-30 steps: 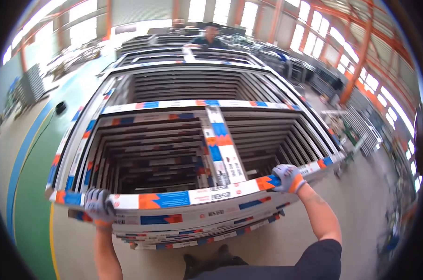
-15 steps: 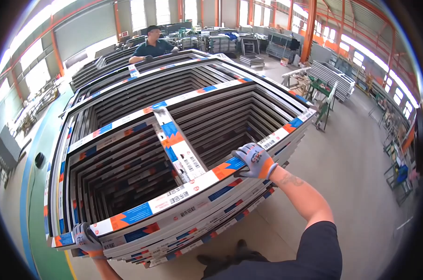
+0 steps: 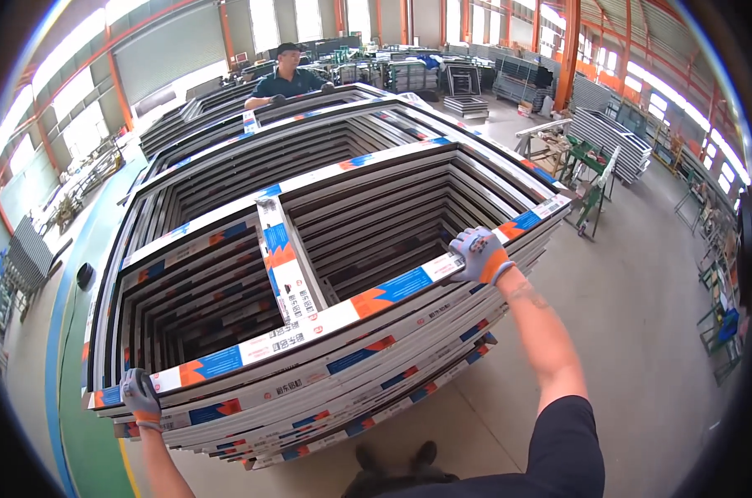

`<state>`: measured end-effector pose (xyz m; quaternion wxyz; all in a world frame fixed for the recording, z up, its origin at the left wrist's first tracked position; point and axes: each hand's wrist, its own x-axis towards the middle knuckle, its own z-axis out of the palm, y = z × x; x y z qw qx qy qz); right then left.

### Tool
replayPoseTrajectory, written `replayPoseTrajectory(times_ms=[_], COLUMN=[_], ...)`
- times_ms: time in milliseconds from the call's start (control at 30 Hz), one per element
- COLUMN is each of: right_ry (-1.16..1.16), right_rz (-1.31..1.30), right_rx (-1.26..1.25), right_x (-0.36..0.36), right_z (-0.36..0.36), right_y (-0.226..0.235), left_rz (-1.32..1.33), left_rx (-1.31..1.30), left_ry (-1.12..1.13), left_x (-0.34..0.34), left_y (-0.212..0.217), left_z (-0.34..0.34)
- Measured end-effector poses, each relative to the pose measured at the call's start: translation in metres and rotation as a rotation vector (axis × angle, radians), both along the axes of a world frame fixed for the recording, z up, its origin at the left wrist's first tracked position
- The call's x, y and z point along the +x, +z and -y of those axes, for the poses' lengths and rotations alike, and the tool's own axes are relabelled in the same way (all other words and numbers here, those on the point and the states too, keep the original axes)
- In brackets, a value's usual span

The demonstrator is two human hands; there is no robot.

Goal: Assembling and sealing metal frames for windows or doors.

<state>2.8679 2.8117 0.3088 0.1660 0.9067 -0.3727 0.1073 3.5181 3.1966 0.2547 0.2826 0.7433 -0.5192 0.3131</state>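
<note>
A large rectangular window frame with crossbars, wrapped in white, blue and orange film, lies flat on top of a tall stack of similar frames. Its near rail is in both my grey-and-orange gloved hands. My left hand is closed over the rail by the near left corner. Farther right, my right hand grips the same rail, its fingers curled over the inner edge and partly hidden. Through the openings, the inner sides of the stacked frames show.
Across the stack stands a person with gloved hands at the far end of the frames. A green metal stand is right of the stack, with grey frames beyond. Left runs a green floor strip. An orange column rises behind.
The view has shifted, so the stack's near side shows more squarely. My right hand sits a little farther right along the rail. My left hand keeps hold by the corner.
</note>
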Motion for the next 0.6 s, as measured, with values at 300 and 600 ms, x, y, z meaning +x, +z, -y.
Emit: replayPoseTrajectory(times_ms=[300,600], right_ry=[-0.091,-0.233], right_rz=[0.178,0.303], right_rx=[-0.104,-0.214], right_x=[-0.003,0.018], right_z=[-0.002,-0.023], right_y=[-0.024,-0.050], left_rz=[-0.052,0.060], left_rx=[0.013,-0.220], left_ry=[0.015,0.033], left_x=[-0.004,-0.047], left_y=[-0.015,-0.011], left_z=[0.006,0.015])
